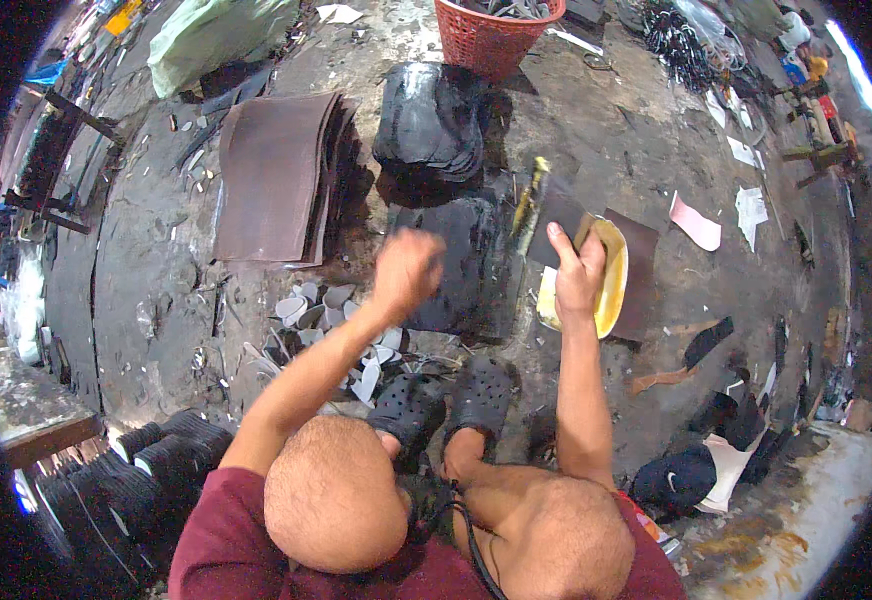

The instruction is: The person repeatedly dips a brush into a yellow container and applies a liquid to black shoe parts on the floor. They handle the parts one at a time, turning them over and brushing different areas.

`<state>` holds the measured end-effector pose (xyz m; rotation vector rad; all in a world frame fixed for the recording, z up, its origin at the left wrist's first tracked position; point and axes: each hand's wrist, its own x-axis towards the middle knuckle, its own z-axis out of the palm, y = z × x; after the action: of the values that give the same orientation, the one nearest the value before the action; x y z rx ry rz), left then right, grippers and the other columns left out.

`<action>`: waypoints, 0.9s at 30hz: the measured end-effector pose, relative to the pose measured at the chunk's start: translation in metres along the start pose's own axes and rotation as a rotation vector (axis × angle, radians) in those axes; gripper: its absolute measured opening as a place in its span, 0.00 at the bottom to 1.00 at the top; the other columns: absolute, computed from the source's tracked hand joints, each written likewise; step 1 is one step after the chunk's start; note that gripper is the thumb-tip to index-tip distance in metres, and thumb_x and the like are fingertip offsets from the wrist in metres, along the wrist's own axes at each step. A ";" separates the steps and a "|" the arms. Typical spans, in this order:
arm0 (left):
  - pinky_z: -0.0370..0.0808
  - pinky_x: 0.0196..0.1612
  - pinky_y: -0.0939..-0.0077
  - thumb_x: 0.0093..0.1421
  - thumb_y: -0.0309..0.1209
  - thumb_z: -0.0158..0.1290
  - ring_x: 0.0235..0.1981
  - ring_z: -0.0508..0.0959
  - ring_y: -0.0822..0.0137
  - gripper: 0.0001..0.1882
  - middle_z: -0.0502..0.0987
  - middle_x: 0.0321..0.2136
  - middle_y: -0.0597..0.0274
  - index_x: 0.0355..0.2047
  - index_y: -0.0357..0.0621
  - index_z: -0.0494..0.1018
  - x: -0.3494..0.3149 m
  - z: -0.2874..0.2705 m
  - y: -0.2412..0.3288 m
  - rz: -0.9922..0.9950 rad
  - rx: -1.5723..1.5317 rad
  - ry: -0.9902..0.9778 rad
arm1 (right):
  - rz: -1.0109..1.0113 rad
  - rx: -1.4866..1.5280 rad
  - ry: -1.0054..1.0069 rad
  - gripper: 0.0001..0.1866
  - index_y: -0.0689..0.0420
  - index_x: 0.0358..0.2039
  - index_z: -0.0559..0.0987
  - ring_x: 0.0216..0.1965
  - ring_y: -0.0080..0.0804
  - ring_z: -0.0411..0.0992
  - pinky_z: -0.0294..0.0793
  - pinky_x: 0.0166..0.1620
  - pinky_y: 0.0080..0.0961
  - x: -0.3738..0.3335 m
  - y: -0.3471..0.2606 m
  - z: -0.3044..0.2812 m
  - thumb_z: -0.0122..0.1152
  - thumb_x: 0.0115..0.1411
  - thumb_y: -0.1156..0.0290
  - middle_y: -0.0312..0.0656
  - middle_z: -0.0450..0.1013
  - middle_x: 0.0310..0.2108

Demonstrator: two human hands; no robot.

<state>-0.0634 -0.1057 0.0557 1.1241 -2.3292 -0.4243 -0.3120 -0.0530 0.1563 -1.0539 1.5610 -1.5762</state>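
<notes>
My left hand (pixel 408 272), slightly blurred, is curled closed above the left edge of a black flat sheet (pixel 461 285); whatever its fingers may hold is hidden. With my right hand (pixel 578 268) I grip a dark flat spreader (pixel 548 228). Yellow glue-like stuff (pixel 529 205) coats its far left edge, which is smeared by motion. Beside and under that hand stands a cut-open pale container (pixel 612 285) with yellow glue inside. It rests on a brown sheet (pixel 638 250). Beyond the black sheet is a stack of black rounded-corner sheets (pixel 429 120).
Left of the black stack lies a pile of brown sheets (pixel 271 180). Grey offcuts (pixel 321 308) are scattered before my black clogs (pixel 481 390). A red basket (pixel 496 40) stands at the back. Black soles (pixel 121 490) fill the lower left; a dark cap (pixel 674 475) lies lower right.
</notes>
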 end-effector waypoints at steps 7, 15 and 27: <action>0.56 0.73 0.57 0.57 0.30 0.52 0.69 0.64 0.57 0.31 0.67 0.65 0.53 0.63 0.40 0.67 -0.117 0.017 -0.001 0.167 0.263 -0.381 | -0.213 -0.752 -0.537 0.22 0.51 0.59 0.74 0.51 0.49 0.76 0.75 0.53 0.38 0.024 0.027 0.096 0.56 0.64 0.68 0.47 0.78 0.50; 0.55 0.73 0.52 0.58 0.29 0.49 0.67 0.67 0.58 0.28 0.70 0.64 0.56 0.61 0.42 0.69 -0.129 0.018 -0.010 0.147 0.259 -0.392 | -0.058 -1.191 -0.897 0.25 0.42 0.59 0.77 0.51 0.53 0.77 0.75 0.54 0.51 -0.012 0.040 0.134 0.52 0.60 0.69 0.51 0.78 0.51; 0.51 0.73 0.52 0.57 0.26 0.51 0.69 0.62 0.58 0.30 0.67 0.65 0.56 0.62 0.37 0.67 -0.107 0.016 0.011 0.108 0.146 -0.427 | -0.216 -1.204 -0.790 0.25 0.37 0.57 0.76 0.44 0.48 0.80 0.78 0.45 0.50 0.028 0.070 0.078 0.57 0.58 0.71 0.44 0.81 0.42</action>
<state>-0.0231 -0.0130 0.0147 1.0457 -2.8182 -0.5008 -0.2606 -0.1171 0.0861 -2.1522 1.7426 -0.0259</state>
